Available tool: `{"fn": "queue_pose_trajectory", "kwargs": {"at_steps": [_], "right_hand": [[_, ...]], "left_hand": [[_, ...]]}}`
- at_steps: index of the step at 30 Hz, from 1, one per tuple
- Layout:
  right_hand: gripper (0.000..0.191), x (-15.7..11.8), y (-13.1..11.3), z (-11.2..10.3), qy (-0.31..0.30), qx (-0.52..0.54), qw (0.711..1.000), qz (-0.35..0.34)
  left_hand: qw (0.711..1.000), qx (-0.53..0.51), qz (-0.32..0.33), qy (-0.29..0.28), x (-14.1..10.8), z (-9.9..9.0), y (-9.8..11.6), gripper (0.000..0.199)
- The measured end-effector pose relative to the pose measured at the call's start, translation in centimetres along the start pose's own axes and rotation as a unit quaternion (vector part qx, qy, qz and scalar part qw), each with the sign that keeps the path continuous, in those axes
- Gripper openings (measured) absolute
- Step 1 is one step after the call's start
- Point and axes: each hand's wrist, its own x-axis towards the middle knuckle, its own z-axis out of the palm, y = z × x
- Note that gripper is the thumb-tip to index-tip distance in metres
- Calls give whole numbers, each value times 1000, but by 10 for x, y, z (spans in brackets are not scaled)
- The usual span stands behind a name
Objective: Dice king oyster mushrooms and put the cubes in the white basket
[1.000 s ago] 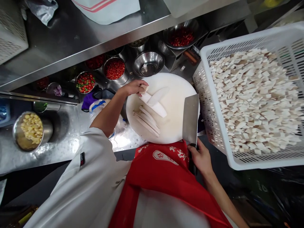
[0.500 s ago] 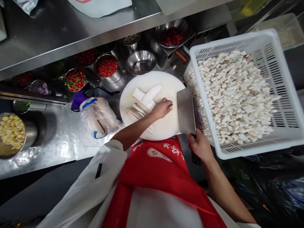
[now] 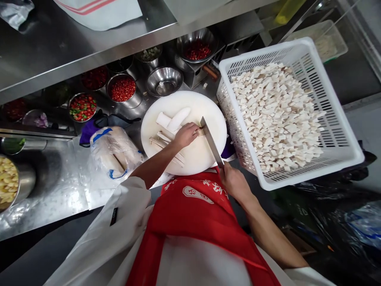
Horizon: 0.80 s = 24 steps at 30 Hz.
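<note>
My right hand (image 3: 232, 179) is closed round the handle of a cleaver (image 3: 212, 142), whose blade stands on edge over the round white cutting board (image 3: 208, 159). Just left of the blade, my left hand (image 3: 187, 135) rests with curled fingers on a small pale mushroom piece (image 3: 201, 131), mostly hidden by the fingertips. Two whole white mushrooms (image 3: 180, 118) lie behind that hand. Long mushroom slices (image 3: 162, 143) are on the board's left part, partly under my left forearm. To the right, a white basket (image 3: 264, 180) holds a heap of cut mushroom chunks (image 3: 276, 119).
Beside the board on the left lies a plastic bag of mushrooms (image 3: 114, 153). Metal bowls of chopped red chili (image 3: 122, 89) and an almost bare metal bowl (image 3: 164, 81) stand behind, below a steel shelf (image 3: 89, 51). A pot of garlic (image 3: 25, 180) is far left.
The cleaver has moved left from the board's right edge to beside my left fingertips, its blade turned from flat to upright. The whole view has shifted slightly.
</note>
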Motion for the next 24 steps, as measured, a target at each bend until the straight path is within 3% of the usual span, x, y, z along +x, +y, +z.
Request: {"fn": "queue_pose_trajectory", "kwargs": {"at_steps": [6, 13, 19, 24], "right_hand": [[28, -9, -4, -3, 42, 24, 998, -32], [26, 1, -10, -7, -8, -22, 1000, -15], [44, -12, 0, -19, 71, 27, 996, -48], [53, -22, 15, -14, 141, 91, 983, -69]], "left_hand": [[1000, 11, -24, 16, -2, -1, 0, 13], [1000, 5, -27, -2, 0, -5, 0, 17], [999, 9, -16, -27, 2, -13, -1, 19], [1000, 6, -16, -13, 24, -36, -5, 19]]}}
